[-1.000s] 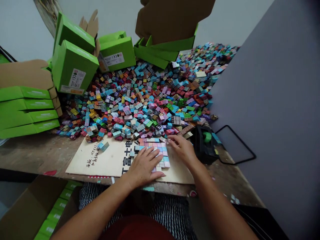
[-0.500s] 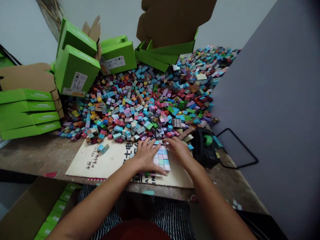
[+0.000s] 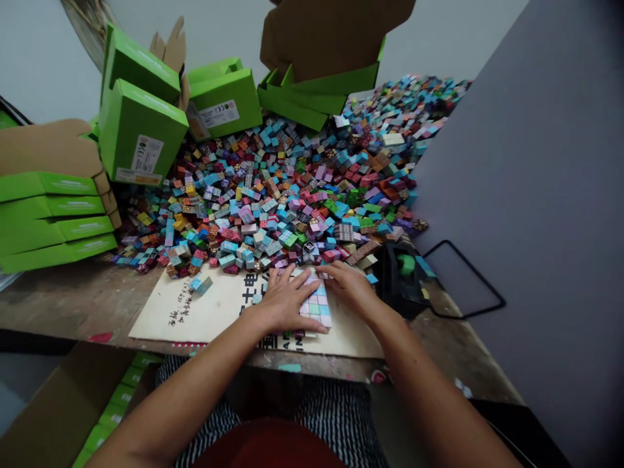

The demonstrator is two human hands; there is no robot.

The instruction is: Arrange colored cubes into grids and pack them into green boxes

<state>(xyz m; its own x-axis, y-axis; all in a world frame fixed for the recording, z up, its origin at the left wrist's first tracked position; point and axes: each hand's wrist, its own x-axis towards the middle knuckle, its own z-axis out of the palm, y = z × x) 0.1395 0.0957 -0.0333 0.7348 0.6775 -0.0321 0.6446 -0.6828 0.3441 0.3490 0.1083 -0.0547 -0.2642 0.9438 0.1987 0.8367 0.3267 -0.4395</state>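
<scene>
A flat block of small pastel cubes [image 3: 316, 305], set in rows of white, pink, blue and green, lies on a cardboard sheet [image 3: 214, 315]. My left hand [image 3: 285, 304] is spread along its left side, with the thumb stretched across the near edge. My right hand [image 3: 348, 284] lies at the far right corner of the cubes, its fingers stretched out and touching the edge. Part of the cubes' left side is hidden under my left fingers. A loose light-blue cube [image 3: 202, 285] sits on the cardboard to the left.
A large heap of mixed coloured blocks [image 3: 273, 195] covers the table behind my hands. Green boxes [image 3: 146, 130] stand at the back and left. A black tape dispenser [image 3: 403, 283] is on the right, beside a black wire frame [image 3: 468, 260] and grey panel [image 3: 511, 182].
My hands stay around the cubes with only a slight shift; the right fingers lie a little flatter over the far corner. The view has tilted slightly.
</scene>
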